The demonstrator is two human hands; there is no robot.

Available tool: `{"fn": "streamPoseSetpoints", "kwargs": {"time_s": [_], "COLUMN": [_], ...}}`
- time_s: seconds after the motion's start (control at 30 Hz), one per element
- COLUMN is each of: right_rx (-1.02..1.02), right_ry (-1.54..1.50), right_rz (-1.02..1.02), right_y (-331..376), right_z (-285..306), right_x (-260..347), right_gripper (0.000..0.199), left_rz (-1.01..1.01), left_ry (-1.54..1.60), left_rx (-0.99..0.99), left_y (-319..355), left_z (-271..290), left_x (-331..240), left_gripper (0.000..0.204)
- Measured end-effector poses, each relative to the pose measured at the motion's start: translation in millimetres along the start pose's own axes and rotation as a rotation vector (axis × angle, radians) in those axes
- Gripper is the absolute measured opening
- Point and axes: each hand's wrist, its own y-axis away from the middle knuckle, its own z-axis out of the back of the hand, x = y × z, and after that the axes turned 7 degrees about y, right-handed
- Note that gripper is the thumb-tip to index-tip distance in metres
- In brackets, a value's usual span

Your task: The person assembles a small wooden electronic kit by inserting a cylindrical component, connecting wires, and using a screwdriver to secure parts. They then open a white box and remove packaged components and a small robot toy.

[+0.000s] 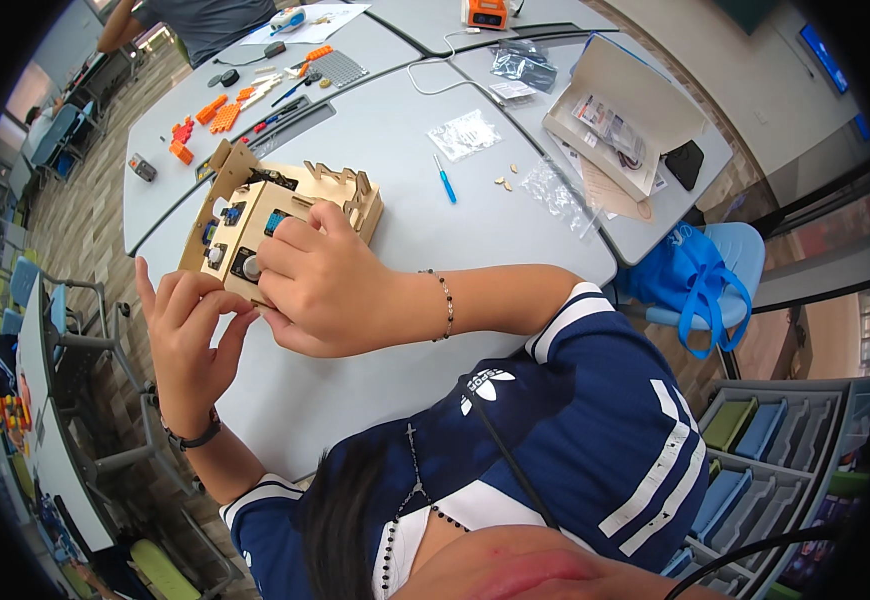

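A light wooden box (pixel 370 217) with small electronic modules set in its top panel stands tilted on the grey table. My right hand (pixel 330 285) is closed over its near side, fingers curled and thumb low by the near corner. Beside it, my left hand (pixel 187 325) has thumb and index finger pressed together at that same corner, with the little finger raised. Whatever lies between those left fingertips is too small or hidden to name. A round white knob (pixel 251 267) shows on the panel next to my right fingers. Part of the box is hidden behind my right hand.
On the grey table (pixel 405 130) lie a blue screwdriver (pixel 445 180), clear plastic bags (pixel 465 134), small wooden bits (pixel 504 184) and orange building bricks (pixel 225 117). An open white carton (pixel 610 130) stands at the right. Across the table sits another person (pixel 205 25). A blue bag (pixel 690 280) rests on a chair.
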Motion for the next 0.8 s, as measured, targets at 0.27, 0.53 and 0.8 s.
{"fn": "streamPoseSetpoints", "kwargs": {"time_s": [0.27,0.53,0.8], "right_rx": [0.007,0.01,0.016], "right_ry": [-0.022,-0.023,-0.038], "right_rz": [-0.011,-0.013,-0.026], "right_y": [-0.1,0.0,-0.8], "right_z": [0.5,0.4,0.4], "right_x": [-0.2,-1.4,-1.6], "right_gripper": [0.014,0.014,0.013], "left_rz": [-0.005,-0.02,-0.006], "left_ry": [0.017,-0.047,-0.068], "left_rx": [0.031,-0.005,0.016], "left_y": [0.2,1.6,1.4], "left_z": [-2.3,-3.7,-6.3], "left_x": [-0.9,-0.5,-4.2], "left_gripper": [0.014,0.015,0.015]}}
